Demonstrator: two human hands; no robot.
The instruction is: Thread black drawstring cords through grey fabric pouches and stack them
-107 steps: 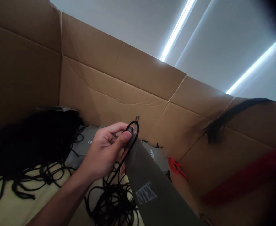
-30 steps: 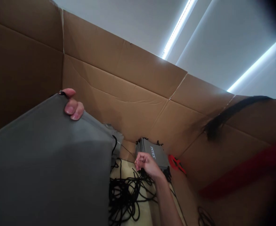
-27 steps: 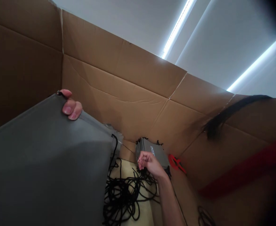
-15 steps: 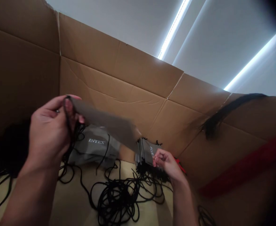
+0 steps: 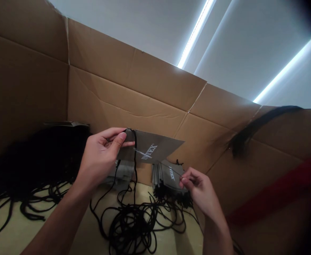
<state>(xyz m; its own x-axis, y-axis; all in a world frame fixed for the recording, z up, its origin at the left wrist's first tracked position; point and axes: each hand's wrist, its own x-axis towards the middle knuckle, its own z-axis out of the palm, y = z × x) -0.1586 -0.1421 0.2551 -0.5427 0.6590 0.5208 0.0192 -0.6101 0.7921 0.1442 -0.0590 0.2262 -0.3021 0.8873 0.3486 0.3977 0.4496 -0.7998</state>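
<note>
My left hand (image 5: 102, 154) is closed on the upper left corner of a grey fabric pouch (image 5: 163, 141) printed INTEX. The pouch hangs in the air and is turned at an angle. A black cord (image 5: 135, 166) runs down from that corner over the pouch's front. My right hand (image 5: 197, 187) pinches the end of a thin dark wire (image 5: 173, 170), which slants up and left towards the pouch. A small pale streak crosses the print; whether it belongs to the wire I cannot tell. Below lies a tangle of black cords (image 5: 131, 226).
Behind my right hand stands a stack of grey pouches (image 5: 168, 175) with black cord ends. More grey pouches (image 5: 123, 173) lie behind my left hand. At left is a big heap of black cords (image 5: 38, 159). Cardboard walls (image 5: 128, 85) enclose the pale yellow work surface (image 5: 73, 230).
Half a second ago the pouch was blurred, held further left and higher. My left hand has moved right and down with it. My right hand has shifted slightly right, still pinching the wire.
</note>
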